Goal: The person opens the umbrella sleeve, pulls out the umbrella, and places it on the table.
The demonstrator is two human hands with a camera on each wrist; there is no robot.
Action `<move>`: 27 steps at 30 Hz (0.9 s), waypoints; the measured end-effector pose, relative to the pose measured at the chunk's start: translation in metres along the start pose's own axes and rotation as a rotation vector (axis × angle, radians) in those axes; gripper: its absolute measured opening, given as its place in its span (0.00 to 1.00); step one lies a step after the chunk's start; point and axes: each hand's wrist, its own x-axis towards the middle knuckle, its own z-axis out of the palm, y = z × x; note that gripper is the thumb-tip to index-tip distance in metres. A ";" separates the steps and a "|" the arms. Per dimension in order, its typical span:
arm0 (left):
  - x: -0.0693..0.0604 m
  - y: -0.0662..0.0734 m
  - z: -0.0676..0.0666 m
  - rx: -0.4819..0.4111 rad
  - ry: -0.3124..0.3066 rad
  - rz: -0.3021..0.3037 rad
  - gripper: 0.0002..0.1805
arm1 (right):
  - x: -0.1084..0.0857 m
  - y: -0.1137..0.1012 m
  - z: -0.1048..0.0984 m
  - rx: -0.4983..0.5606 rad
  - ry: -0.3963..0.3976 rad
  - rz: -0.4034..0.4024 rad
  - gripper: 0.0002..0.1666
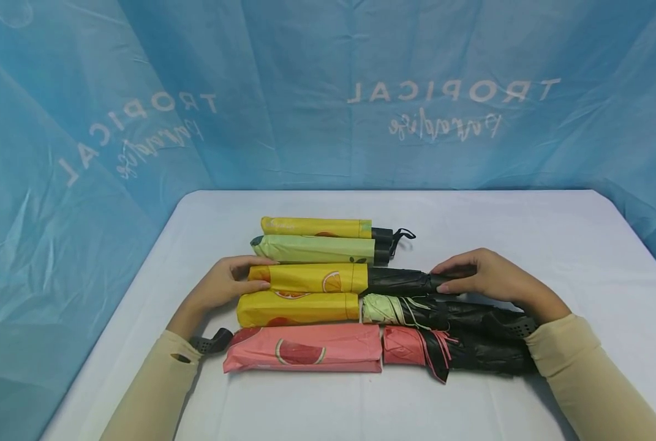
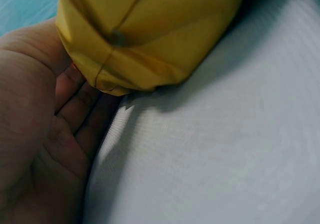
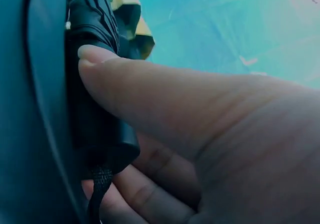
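Observation:
My left hand (image 1: 225, 283) holds the left end of a yellow umbrella sleeve (image 1: 311, 278) with an orange-slice print, thumb on the near side and fingers on the far side. In the left wrist view the gathered end of the yellow sleeve (image 2: 150, 34) lies against the fingers. At the other end, my right hand (image 1: 487, 278) grips the black handle of a folded umbrella (image 1: 396, 282). The right wrist view shows the thumb on this black handle (image 3: 102, 134), with a cord loop below it. The folded black canopy meets the sleeve's mouth; how far it reaches inside is hidden.
Behind lie a green-sleeved umbrella (image 1: 322, 250) and a yellow-sleeved one (image 1: 316, 227). Nearer are another yellow sleeve (image 1: 300, 309) beside a black-and-green umbrella (image 1: 385, 309), and a pink watermelon sleeve (image 1: 339, 348) beside a black-and-pink umbrella (image 1: 405, 346). A blue curtain (image 1: 305, 122) borders the white table (image 1: 305, 404).

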 end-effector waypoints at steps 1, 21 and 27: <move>0.000 0.000 0.000 0.003 0.001 0.000 0.22 | -0.001 0.001 -0.001 0.003 0.000 0.000 0.23; 0.008 -0.036 0.001 -0.022 -0.004 0.021 0.22 | -0.010 0.008 -0.008 0.031 -0.003 0.004 0.23; 0.009 -0.035 0.002 -0.008 0.001 0.006 0.23 | -0.011 0.009 -0.009 0.034 -0.006 0.004 0.23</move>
